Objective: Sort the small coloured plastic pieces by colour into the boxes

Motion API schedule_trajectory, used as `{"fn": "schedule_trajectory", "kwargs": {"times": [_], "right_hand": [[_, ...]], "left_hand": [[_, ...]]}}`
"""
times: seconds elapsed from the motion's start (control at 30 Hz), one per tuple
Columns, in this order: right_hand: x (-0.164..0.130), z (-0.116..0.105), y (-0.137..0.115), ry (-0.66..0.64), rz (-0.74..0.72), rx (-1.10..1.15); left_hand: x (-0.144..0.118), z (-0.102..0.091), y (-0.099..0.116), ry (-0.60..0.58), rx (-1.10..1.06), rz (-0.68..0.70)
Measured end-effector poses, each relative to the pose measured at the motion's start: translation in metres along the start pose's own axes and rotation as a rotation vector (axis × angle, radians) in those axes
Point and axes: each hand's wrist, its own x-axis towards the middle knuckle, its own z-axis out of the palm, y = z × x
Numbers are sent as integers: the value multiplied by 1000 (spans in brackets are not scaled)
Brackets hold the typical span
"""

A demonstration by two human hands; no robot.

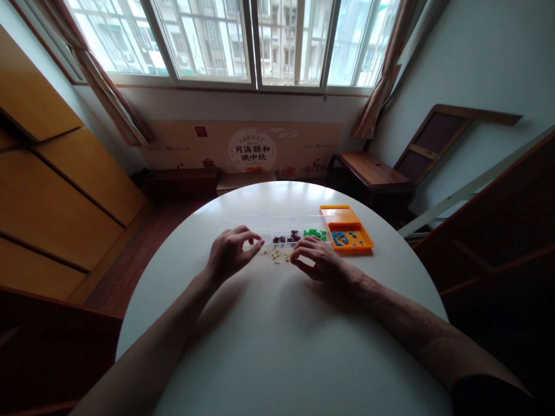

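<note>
The left hand [229, 251] hovers with thumb and forefinger drawn close, though whether a bead sits pinched between them cannot be told, and the right hand [318, 257] rests with its fingers curled and its tips at the small loose cream-coloured beads [277, 255] lying between both hands on the round white table [277, 346]. Just beyond, the clear plastic compartment box [284, 230] already holds dark brown beads [287, 237] and green beads [315, 233] in separate cells, while the blue beads [341, 237] lie in the orange plastic tray [347, 222] beside it. Sorting looks partly done, with the cream ones left outside.
</note>
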Motion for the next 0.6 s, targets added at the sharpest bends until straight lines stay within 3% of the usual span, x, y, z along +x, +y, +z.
{"fn": "schedule_trajectory", "kwargs": {"times": [0.13,0.23,0.37,0.6], "right_hand": [[-1,0,0,56,-13,1],[-1,-1,1,74,-28,-3],[0,-2,2,77,-43,-1],[2,-3,0,81,-60,16]], "left_hand": [[-5,17,28,-160,-384,93],[-11,33,38,-181,-530,115],[-14,42,40,-169,-629,105],[-13,41,39,-175,-693,76]]}}
